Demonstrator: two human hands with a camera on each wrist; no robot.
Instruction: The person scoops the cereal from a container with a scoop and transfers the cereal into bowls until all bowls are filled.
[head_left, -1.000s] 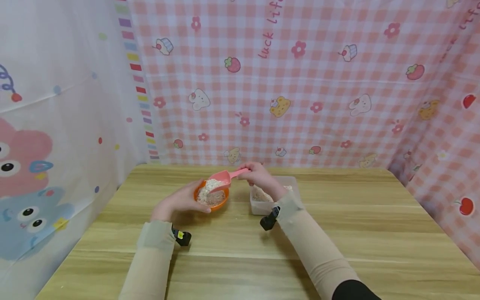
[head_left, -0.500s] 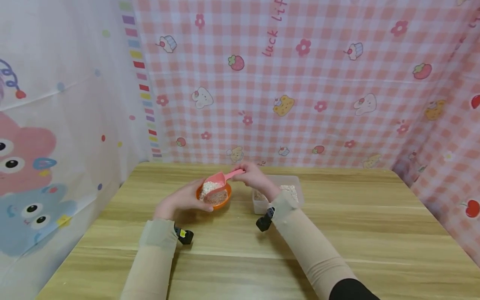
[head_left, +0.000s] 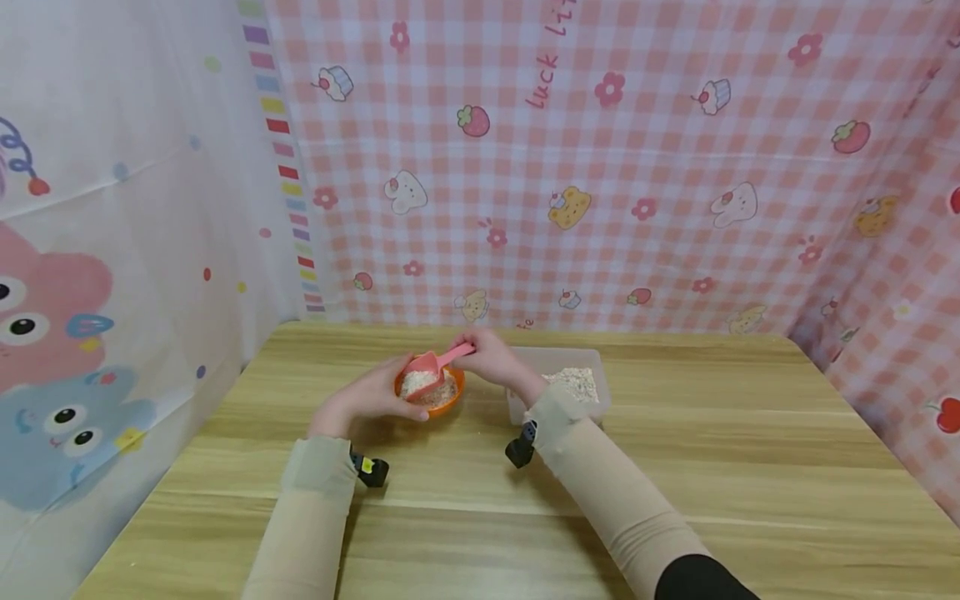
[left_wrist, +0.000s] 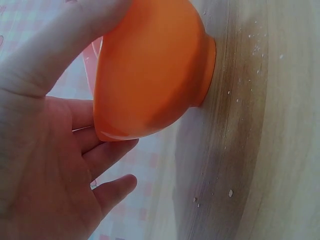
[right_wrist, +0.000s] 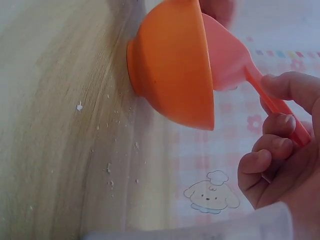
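Observation:
My left hand (head_left: 369, 395) holds an orange bowl (left_wrist: 155, 70) at its rim, thumb on the near side and fingers round the far side. The bowl stands on the table with pale oat flakes inside. Between thumb and curled fingers, my right hand (right_wrist: 287, 145) grips the handle of a pink scoop (right_wrist: 227, 57). In the head view the scoop (head_left: 427, 364) is tipped down into the bowl, with pale flakes (head_left: 417, 382) at its mouth. The bowl's wall hides the scoop's tip in both wrist views.
Right of the bowl stands a translucent plastic box (head_left: 534, 358) holding more oat flakes (head_left: 576, 382), partly behind my right wrist. Flake crumbs (left_wrist: 230, 193) lie on the wooden table (head_left: 720, 450). A pink checked cloth (head_left: 660, 158) hangs behind the table.
My right hand has moved left, bringing the scoop lower and further into the bowl. Fewer flakes show in the scoop. The left hand still holds the bowl in place.

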